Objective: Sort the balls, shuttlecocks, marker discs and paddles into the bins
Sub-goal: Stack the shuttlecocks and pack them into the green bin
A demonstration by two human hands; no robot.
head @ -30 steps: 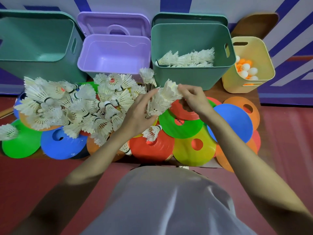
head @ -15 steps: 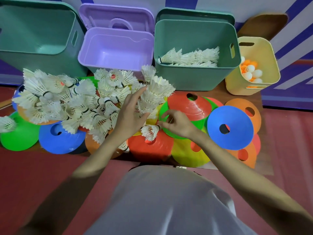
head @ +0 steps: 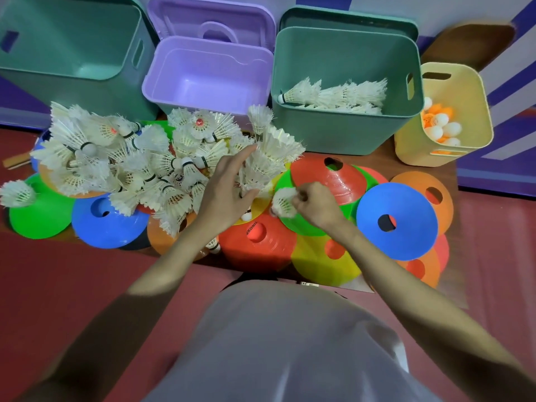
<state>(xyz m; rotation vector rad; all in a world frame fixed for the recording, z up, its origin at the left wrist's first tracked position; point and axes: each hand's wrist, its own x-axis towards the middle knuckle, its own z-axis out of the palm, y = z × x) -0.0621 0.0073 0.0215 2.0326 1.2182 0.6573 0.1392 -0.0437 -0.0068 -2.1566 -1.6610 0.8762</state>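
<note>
My left hand (head: 223, 192) holds a nested stack of white shuttlecocks (head: 269, 158) upright over the marker discs. My right hand (head: 316, 204) pinches a single shuttlecock (head: 282, 202) just above a green disc (head: 311, 227). A big loose pile of shuttlecocks (head: 121, 161) lies left of my left hand on coloured discs. Behind my hands, the right green bin (head: 345, 134) holds rows of shuttlecocks (head: 336, 95). Orange and white balls (head: 438, 124) fill the yellow bin (head: 417, 146) at the far right.
An empty lilac bin (head: 162, 91) with its lid (head: 211, 21) behind it stands at the back centre, next to a large green bin (head: 69, 91) on the left. Red, blue, orange, yellow and green discs (head: 397, 221) overlap across the floor. A wooden handle (head: 17, 159) pokes out at the far left.
My right hand came down from the top of the stack to the discs and picked up a single shuttlecock. My left hand keeps holding the stack.
</note>
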